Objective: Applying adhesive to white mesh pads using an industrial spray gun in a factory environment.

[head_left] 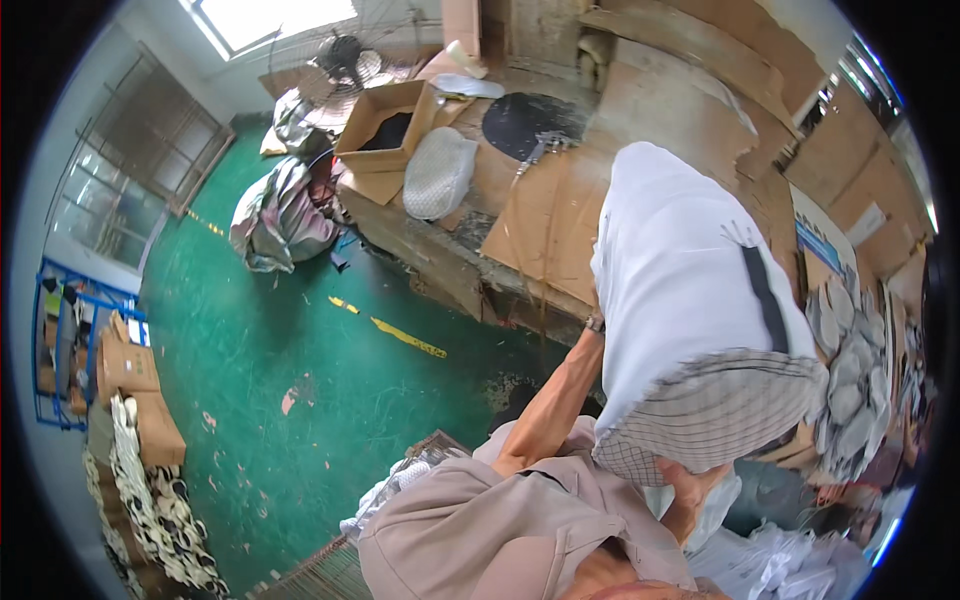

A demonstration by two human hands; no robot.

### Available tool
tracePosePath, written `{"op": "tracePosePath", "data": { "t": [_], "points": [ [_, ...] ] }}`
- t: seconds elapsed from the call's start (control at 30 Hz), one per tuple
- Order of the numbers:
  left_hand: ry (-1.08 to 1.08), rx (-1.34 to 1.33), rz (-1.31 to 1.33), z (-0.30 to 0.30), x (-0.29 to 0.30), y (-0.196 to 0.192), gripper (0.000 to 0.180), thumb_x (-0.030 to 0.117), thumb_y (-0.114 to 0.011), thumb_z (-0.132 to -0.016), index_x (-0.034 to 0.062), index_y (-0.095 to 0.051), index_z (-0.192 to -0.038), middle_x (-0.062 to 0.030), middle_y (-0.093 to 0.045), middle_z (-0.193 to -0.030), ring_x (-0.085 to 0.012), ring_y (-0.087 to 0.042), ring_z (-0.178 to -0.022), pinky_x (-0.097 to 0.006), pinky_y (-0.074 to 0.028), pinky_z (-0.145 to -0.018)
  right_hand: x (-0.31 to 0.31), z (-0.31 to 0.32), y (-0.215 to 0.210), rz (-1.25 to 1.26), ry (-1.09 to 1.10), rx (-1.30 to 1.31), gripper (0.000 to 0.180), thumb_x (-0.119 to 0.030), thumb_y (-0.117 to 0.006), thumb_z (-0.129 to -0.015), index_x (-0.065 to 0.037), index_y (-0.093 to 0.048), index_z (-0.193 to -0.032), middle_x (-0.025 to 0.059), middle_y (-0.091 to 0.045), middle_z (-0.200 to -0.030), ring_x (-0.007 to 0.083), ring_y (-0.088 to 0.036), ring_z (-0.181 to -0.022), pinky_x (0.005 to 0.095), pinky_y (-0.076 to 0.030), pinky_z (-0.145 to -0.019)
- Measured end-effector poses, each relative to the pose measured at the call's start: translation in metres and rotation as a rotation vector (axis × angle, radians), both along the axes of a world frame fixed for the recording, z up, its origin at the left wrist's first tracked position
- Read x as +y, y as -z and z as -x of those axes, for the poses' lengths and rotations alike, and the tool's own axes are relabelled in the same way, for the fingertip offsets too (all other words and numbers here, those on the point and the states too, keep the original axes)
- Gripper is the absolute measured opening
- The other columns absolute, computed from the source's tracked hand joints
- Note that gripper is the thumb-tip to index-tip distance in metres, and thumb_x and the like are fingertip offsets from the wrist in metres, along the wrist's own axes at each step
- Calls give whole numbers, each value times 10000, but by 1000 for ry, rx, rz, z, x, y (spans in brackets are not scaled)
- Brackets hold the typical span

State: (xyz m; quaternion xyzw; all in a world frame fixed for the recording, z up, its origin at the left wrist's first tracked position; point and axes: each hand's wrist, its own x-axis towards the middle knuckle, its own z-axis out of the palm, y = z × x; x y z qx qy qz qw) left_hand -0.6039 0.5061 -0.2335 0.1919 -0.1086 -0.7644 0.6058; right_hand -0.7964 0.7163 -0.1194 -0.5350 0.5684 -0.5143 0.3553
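Note:
A thick, long bundle of white, round-ended pieces (690, 260) fills the space in front of me, tilted, with a black stripe near its right side. Many grey-and-white layers with a grid pattern show at its near end, like stacked insoles, though I cannot tell their exact kind. My left hand (597, 298), with a band at the wrist, is closed on the bundle's left edge; its fingers are mostly hidden behind it. Under the near end, my right hand (692, 487) grips the lower edge, thumb against the layers.
A cardboard-covered workbench (540, 220) holds an open carton (385, 125) and a bubble-wrapped bundle (440, 172). Grey pieces (850, 370) are piled at right, above white plastic bags (770, 560). Silvery sacks (285, 215) lie on the green floor (260, 400); a blue rack (60, 345) stands left.

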Motion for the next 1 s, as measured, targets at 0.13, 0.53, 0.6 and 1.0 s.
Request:
{"op": "tracePosePath", "data": {
  "t": [0.13, 0.53, 0.6, 1.0],
  "points": [
    [-195, 54, 49, -51, -39, -17, 759, 642, -350, -1000, 8, -487, -1394, -93, -558, -1361, -218, -541, -1218, -353, -403, -1065, -71, 4, 40, 22, 10, -168, 826, -268, -905, -496, 12, -604, -1213, 137, -678, -1123, 298, -666, -990, 378, -514, -902],
    [-761, -1333, 289, -166, -76, -77, 860, 730, -425, -912, -67, -572, -1202, -214, -685, -911, -340, -658, -887, -393, -489, -803, -233, -43, 117, -284, -452, -1056, 833, -389, -765, -700, 37, -484, -1359, 205, -637, -1222, 356, -651, -1078, 451, -524, -983],
    [-719, -1380, 326, -177, -81, -89, 835, 680, -580, -853, -68, -563, -1222, -232, -699, -955, -363, -680, -918, -398, -507, -806, -246, -54, 130, -343, -392, -1052, 826, -390, -758, -712, 39, -481, -1361, 211, -638, -1217, 356, -655, -1074, 456, -533, -973],
    [-450, -1336, 221, -378, -163, -99, 603, 365, -794, -817, -61, -598, -1197, -211, -729, -937, -319, -725, -857, -376, -545, -789, -295, -270, 153, -277, -160, -1095, 748, -414, -723, -770, 8, -503, -1346, 198, -654, -1183, 347, -674, -1022, 477, -571, -907]
  ]
}}
